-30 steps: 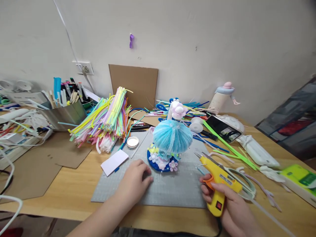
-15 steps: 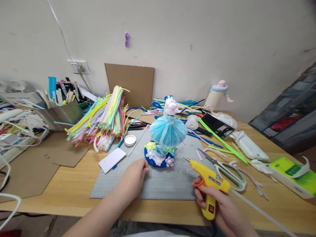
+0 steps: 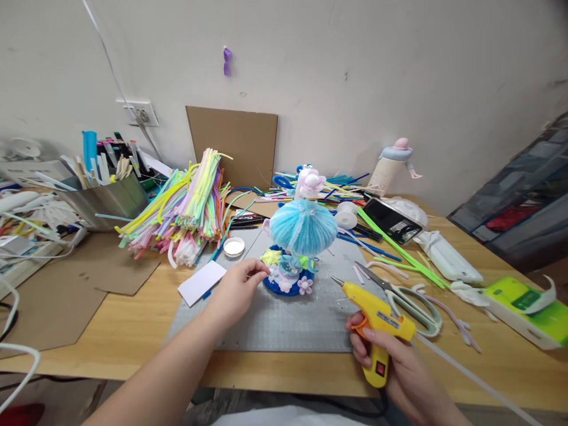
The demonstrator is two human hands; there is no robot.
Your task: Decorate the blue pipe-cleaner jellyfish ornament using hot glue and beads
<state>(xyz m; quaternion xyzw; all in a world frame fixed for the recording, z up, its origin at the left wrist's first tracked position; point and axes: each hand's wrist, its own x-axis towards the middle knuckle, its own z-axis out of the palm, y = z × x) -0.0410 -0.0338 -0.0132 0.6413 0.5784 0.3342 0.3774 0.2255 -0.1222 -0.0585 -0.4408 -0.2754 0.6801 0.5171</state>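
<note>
A pipe-cleaner figure (image 3: 304,226) with a puffy light-blue skirt stands upright on a dark blue round base (image 3: 286,290) decorated with pale flowers and yellow-green bits. At the left side of that base, my left hand (image 3: 239,290) has thumb and finger pinched together by a whitish flower (image 3: 276,275); whatever is between the fingertips is too small to make out. My right hand (image 3: 399,361) grips a yellow hot glue gun (image 3: 377,316), a finger on its orange trigger. The nozzle points up and left, apart from the figure. Beneath the figure lies a grey cutting mat (image 3: 266,331).
Scissors (image 3: 415,307) lie just right of the glue gun. A heap of pipe cleaners (image 3: 190,213), a white card (image 3: 202,284) and a small round lid (image 3: 234,247) are left of the figure. A phone (image 3: 393,220) and green box (image 3: 528,307) sit at right.
My left hand has moved up and slightly forward along the base's left side, to the flowers. My right hand with the glue gun has barely moved. The view has shifted slightly.
</note>
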